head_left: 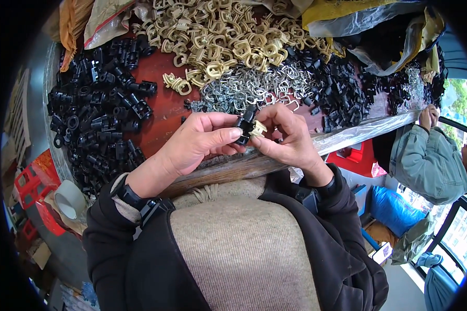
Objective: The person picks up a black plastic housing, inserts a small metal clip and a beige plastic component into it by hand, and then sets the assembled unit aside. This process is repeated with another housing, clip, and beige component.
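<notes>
I note left hand (192,142) clamped on upright black plastic fitting (245,124) — right hand (288,137) pinches cream clip (258,128), touching fitting's right side, hands together.

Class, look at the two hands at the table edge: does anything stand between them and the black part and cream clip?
Nothing visible does. The left hand already grips the black part, and the right hand pinches the cream clip against it.

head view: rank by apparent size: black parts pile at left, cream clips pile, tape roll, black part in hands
1. black parts pile and cream clips pile: look alike, unranked
2. tape roll
3. black part
</notes>
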Available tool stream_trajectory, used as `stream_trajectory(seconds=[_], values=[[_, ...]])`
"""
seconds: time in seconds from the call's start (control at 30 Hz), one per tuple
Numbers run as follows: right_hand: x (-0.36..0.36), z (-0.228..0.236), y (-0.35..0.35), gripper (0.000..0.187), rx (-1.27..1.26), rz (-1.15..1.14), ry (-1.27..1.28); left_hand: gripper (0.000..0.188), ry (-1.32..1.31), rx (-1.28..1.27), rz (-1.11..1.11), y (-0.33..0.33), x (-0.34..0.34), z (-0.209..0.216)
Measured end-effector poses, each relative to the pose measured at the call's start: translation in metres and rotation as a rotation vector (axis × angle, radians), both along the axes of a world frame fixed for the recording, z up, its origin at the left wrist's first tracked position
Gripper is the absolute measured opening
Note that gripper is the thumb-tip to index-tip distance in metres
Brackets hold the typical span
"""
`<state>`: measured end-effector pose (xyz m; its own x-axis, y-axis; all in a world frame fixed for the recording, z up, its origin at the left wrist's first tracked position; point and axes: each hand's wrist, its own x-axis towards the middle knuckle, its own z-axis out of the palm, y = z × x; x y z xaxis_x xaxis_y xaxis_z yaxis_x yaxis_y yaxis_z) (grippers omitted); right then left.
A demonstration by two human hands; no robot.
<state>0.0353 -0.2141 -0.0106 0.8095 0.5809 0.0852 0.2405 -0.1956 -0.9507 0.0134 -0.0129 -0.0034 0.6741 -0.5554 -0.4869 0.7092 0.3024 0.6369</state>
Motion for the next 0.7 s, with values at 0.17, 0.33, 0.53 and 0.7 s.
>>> stream_trajectory(seconds=[0.17,0.33,0.53,0.7], values=[[-0.0022,0.0029,-0.0011,0.028,-0.074,-0.025,0.033,0.032,0.012,0.001,0.012,0.0004,-0.0002,-0.0008],[-0.0009,0.0032,-0.0013,0.027,-0.168,-0.034,-0.078,0.030,0.020,0.014,0.032,0.0000,0.0004,-0.0016],[0.0022,-0.0036,0.0028,0.023,-0.111,-0.125,-0.338,0.030,0.007,0.011,0.036,0.0000,-0.0004,-0.0012],[-0.0018,-0.0026,-0.0005,0.024,-0.131,-0.109,-0.128,0.030,0.021,0.010,0.033,-0.0015,-0.0007,-0.0014]])
